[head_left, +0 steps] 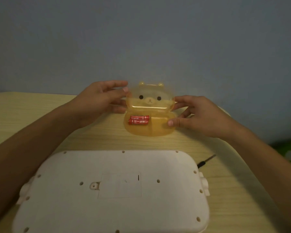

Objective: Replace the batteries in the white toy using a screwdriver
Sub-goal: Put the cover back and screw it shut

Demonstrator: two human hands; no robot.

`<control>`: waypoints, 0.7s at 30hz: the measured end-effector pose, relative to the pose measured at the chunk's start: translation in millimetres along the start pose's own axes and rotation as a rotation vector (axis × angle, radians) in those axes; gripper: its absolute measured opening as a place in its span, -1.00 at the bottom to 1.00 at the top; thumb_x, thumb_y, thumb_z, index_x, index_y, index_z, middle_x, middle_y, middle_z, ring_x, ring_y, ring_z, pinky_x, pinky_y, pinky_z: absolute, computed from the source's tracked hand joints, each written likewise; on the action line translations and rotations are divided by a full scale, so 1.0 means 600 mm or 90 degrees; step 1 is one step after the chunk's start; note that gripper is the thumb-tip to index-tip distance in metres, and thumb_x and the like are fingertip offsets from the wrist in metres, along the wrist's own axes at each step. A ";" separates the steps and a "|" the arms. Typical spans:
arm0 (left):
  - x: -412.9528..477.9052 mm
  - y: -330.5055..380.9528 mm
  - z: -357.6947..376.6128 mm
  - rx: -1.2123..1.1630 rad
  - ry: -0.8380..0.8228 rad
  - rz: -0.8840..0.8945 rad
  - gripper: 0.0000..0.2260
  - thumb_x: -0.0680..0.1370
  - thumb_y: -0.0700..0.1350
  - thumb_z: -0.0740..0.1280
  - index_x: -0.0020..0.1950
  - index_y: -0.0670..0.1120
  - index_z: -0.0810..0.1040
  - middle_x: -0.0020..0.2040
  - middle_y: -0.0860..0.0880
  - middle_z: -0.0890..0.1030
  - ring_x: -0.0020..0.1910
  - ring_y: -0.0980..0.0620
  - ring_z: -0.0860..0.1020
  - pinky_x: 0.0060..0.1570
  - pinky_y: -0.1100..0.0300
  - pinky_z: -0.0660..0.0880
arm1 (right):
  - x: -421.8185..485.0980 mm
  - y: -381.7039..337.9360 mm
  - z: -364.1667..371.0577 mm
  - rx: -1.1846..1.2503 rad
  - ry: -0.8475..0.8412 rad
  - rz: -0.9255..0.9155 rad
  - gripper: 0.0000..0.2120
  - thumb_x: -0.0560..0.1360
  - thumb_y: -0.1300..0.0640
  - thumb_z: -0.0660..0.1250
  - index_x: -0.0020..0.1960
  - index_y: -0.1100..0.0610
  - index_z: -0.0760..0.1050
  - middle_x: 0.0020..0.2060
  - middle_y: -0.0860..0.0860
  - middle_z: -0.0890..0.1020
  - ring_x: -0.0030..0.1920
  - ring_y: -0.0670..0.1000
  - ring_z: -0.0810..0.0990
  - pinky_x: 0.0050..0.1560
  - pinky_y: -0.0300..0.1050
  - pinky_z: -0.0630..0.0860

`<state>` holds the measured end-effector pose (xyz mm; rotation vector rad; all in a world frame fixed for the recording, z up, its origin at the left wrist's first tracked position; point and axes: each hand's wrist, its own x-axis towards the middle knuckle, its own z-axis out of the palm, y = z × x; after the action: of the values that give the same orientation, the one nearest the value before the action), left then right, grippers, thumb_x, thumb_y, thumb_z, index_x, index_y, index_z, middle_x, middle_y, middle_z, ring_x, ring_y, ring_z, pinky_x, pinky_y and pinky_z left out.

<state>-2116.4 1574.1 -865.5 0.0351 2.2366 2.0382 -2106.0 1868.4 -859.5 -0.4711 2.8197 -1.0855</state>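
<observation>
A white toy (111, 192) lies face down at the near edge of the desk (23, 111), its back up, with small screw holes round its rim. In the middle of that back sits a rectangular battery cover (119, 185), closed, with a screw tab at its left end. Just beside the toy's far right corner lies a screwdriver (206, 160), its black handle partly behind the toy and its thin shaft pointing toward the desk's right edge.

Further in, near the far edge of the desk, stands an orange see-through box (148, 126) with its hinged lid (149, 100) raised upright; the lid bears a bear face with two dark eyes and a pale snout. Two red batteries (139, 120) lie side by side in the left part of the box, touching each other; the right part looks bare.

The left hand (97, 103) holds the left side of the lid, thumb and fingers closed on its edge. The right hand (196, 115) holds the box's right side, with the thumb pressed on the base's rim and the fingers up at the lid's right edge. Both forearms reach across the desk on either side of the toy.
</observation>
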 end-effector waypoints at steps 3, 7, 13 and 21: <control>-0.009 0.008 -0.002 -0.055 -0.025 -0.015 -0.71 0.66 -0.09 0.35 0.34 -0.18 0.63 0.29 -0.18 0.68 0.18 -0.14 0.69 0.12 -0.03 0.70 | -0.002 -0.001 0.004 0.074 0.012 0.024 -0.06 0.17 -0.15 0.59 0.51 0.02 0.42 0.17 -0.14 0.67 -0.07 0.13 0.75 0.09 0.04 0.70; -0.016 0.007 -0.004 -0.032 -0.045 0.019 -0.75 0.50 -0.03 0.45 0.06 -0.16 0.70 0.19 -0.22 0.70 0.21 -0.16 0.69 0.15 -0.06 0.68 | -0.005 -0.009 0.003 0.138 0.040 0.056 -0.28 0.24 -0.40 0.46 0.29 -0.04 0.57 0.10 -0.10 0.72 -0.13 0.06 0.78 0.03 0.07 0.72; -0.035 0.016 0.007 0.141 -0.084 0.114 -0.85 0.31 -0.02 0.58 -0.22 -0.05 0.71 0.02 -0.01 0.79 0.06 0.06 0.73 0.14 0.23 0.63 | -0.009 -0.029 0.000 0.072 0.071 0.024 -0.39 0.24 -0.51 0.39 0.06 -0.09 0.64 -0.05 -0.16 0.75 -0.18 -0.09 0.70 -0.15 -0.11 0.57; -0.049 0.032 0.033 0.381 -0.117 0.102 -0.44 0.18 0.20 0.59 0.18 0.25 0.64 0.13 0.23 0.63 -0.33 0.36 0.59 -0.11 0.33 0.49 | -0.028 -0.045 0.003 -0.071 0.022 -0.013 -0.18 0.09 -0.48 0.43 0.27 -0.13 0.60 -0.09 -0.32 0.60 -0.15 -0.21 0.63 -0.17 -0.26 0.52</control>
<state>-2086.2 1592.5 -846.3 0.4428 2.6900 1.2793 -2082.8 1853.5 -843.4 -0.4951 2.9234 -0.9531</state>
